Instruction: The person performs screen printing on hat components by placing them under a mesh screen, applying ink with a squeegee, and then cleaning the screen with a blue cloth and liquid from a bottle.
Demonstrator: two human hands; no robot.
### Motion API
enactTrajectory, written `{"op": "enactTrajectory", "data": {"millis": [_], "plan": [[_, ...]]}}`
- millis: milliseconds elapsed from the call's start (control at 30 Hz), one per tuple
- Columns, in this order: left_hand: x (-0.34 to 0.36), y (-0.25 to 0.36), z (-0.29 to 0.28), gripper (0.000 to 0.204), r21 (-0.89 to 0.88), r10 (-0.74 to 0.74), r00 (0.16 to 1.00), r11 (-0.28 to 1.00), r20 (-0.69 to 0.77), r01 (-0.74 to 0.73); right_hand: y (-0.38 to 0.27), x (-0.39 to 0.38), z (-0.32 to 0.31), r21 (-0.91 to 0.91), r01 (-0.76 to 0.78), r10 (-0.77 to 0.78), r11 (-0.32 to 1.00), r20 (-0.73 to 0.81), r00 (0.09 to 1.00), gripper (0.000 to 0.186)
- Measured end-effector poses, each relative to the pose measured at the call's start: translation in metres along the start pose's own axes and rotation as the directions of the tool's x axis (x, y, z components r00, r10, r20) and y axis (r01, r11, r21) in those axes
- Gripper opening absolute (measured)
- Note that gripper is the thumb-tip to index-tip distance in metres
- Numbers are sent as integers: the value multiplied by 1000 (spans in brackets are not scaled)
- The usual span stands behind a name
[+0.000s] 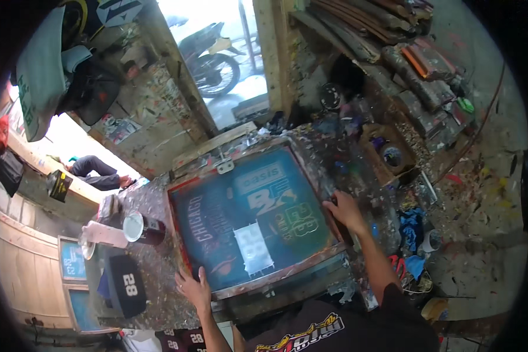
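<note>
A screen printing frame (302,258) with blue mesh and a worn reddish rim lies on the table before me, a metal hinge clamp (224,164) at its far edge. Pale lettering and number designs show in the mesh, and a whitish rectangular patch (253,249) covers part of it. At the frame's near left corner, my left hand (195,290) is open, thumb and fingers apart. My right hand (346,212) is closed on the frame's right rail; some of its fingers are hidden.
Left of the frame stand a paint tub (149,230), a pink bottle (107,234) and a dark cap-like item (124,284). To the right are a wooden box with a tape roll (391,156), blue rags (412,229) and red-handled scissors (397,267). A motorcycle (214,64) stands outside the doorway.
</note>
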State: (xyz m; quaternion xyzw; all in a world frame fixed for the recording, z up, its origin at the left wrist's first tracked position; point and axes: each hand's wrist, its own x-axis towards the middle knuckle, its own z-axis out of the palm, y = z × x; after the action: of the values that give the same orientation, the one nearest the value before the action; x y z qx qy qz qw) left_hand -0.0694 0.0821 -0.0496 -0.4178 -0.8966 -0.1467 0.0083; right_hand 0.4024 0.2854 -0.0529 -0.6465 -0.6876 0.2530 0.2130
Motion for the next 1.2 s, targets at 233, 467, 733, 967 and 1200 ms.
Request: {"op": "enactTrajectory", "data": {"millis": [233,467,733,967,1200], "plan": [[-8,17,19,63,-75,84,984,992,-157,-97,36,18,-67,-5,-153,143,988,-326,935,26],[-12,16,14,61,-91,128,984,986,-127,-140,58,-111,-62,18,-340,321,940,-379,868,30],[3,5,-4,59,-65,-17,991,998,-132,8,4,173,11,-90,76,-104,993,-373,922,49],[1,19,-3,53,-354,-84,960,935,-267,-17,115,311,-13,-406,236,-314,883,-137,940,45],[189,-97,-56,54,-558,-299,738,820,-606,-126,117,307,-31,-154,301,-326,941,-176,929,34]]}}
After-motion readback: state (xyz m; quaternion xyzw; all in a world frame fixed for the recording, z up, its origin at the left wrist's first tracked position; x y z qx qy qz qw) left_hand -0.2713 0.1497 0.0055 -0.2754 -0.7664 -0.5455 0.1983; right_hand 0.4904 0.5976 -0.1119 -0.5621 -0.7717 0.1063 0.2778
